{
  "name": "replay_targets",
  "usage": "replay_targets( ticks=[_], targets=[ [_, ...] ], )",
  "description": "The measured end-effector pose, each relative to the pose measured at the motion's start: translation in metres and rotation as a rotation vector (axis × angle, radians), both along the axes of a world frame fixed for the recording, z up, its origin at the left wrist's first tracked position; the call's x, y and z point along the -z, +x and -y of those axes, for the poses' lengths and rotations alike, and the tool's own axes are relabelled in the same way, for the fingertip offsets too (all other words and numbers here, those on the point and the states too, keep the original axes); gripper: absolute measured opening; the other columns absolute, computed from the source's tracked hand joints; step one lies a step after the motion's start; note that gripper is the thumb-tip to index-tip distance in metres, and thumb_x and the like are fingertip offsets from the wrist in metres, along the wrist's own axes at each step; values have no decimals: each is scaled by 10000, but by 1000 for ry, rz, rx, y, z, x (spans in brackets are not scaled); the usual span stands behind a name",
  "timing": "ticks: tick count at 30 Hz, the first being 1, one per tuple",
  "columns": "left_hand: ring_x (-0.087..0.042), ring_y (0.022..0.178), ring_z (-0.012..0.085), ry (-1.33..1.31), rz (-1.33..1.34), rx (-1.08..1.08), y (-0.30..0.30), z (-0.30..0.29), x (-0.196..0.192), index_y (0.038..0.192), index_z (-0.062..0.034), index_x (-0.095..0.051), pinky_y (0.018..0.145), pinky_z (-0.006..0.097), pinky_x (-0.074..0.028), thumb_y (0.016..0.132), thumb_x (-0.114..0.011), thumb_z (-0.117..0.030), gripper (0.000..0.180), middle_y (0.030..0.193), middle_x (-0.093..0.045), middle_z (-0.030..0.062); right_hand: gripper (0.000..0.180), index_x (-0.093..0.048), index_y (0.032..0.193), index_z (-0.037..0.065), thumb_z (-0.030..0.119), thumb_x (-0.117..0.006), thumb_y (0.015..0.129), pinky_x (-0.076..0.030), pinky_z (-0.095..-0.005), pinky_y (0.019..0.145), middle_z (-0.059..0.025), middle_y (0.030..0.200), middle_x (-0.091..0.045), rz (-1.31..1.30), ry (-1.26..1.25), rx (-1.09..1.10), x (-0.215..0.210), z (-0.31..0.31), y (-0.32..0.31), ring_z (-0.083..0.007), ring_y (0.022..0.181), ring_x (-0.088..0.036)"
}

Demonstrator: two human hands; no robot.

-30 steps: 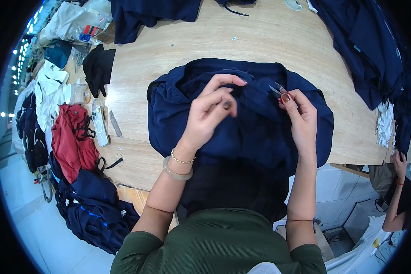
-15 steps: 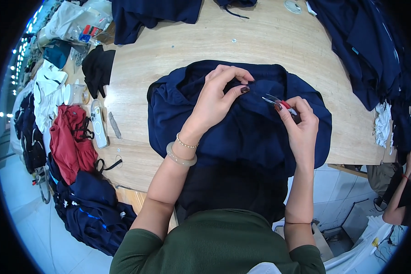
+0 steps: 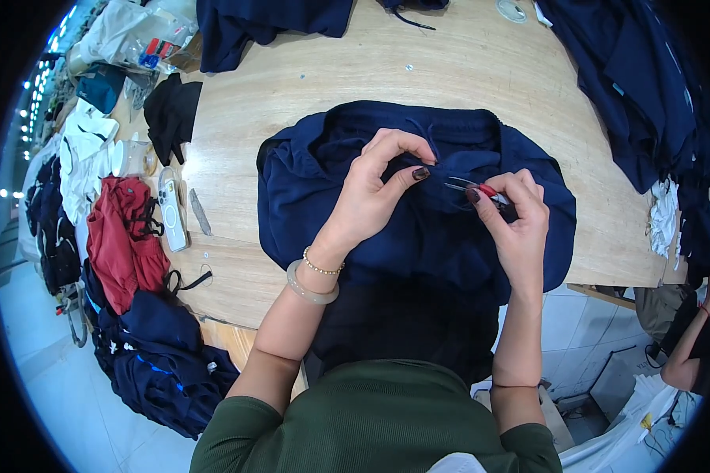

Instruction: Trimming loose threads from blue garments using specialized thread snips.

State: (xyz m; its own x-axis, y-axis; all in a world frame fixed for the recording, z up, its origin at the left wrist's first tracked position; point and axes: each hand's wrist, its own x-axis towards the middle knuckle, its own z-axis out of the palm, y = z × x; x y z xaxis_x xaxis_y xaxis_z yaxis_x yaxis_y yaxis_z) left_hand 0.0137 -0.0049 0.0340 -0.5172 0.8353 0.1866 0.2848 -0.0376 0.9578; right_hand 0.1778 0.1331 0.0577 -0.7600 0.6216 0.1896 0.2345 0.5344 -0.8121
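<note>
A dark navy garment (image 3: 347, 189) lies bunched on the wooden table (image 3: 308, 79) in front of me. My left hand (image 3: 375, 189) pinches a fold of its cloth between thumb and fingertips near the middle. My right hand (image 3: 513, 217) holds small thread snips with a red grip (image 3: 481, 191), their metal tips pointing left toward the pinched spot. A pale bangle and a bead bracelet sit on my left wrist.
More navy garments lie at the far edge (image 3: 268, 20) and down the right side (image 3: 647, 87). Along the left edge lie a black cloth (image 3: 170, 114), a phone (image 3: 170, 209), red clothing (image 3: 122, 236) and white clothing (image 3: 83, 150). Another person (image 3: 694, 331) is at the lower right.
My left hand has shifted along the garment and re-pinched the cloth near the middle. My right hand has brought the snips' tips closer to it.
</note>
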Motion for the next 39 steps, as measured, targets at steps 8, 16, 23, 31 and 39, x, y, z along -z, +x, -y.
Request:
replay_targets(
  ticks=[8,16,23,31,39],
  targets=[
    [-561,972,115,65,187,23,1,0,2,1038,-30,-551,885,243,-448,905,-589,57,164,1012,-604,57,161,-649,794,63,177,-763,790,-283,-321,760,1,715,-566,-17,54,-22,-2,-1,-3,-158,738,-461],
    [-542,960,105,93,279,37,2,-1,1,1033,-44,-524,884,234,-430,913,-582,56,166,1010,-592,53,147,-637,786,72,155,-759,784,-281,-329,763,9,709,-558,-24,83,-42,-4,-3,-6,-157,740,-462],
    [-539,968,101,100,300,43,3,-2,0,1037,-52,-509,886,230,-426,918,-584,53,175,1018,-591,51,124,-647,793,77,134,-755,775,-280,-332,767,11,705,-557,-31,120,-87,-6,-5,-6,-164,757,-468],
    [-554,978,105,99,321,37,4,-2,-2,1036,-49,-501,909,242,-436,909,-599,56,192,1010,-588,43,137,-642,784,73,132,-762,757,-285,-336,768,9,715,-572,-22,151,-82,-7,-4,-7,-175,758,-469],
    [-548,963,102,82,331,42,7,-3,-4,1042,-56,-491,889,235,-441,912,-619,33,203,997,-595,50,128,-640,790,69,119,-756,765,-292,-327,761,4,712,-568,-56,130,-99,-5,-3,-10,-179,749,-464]
  ],
)
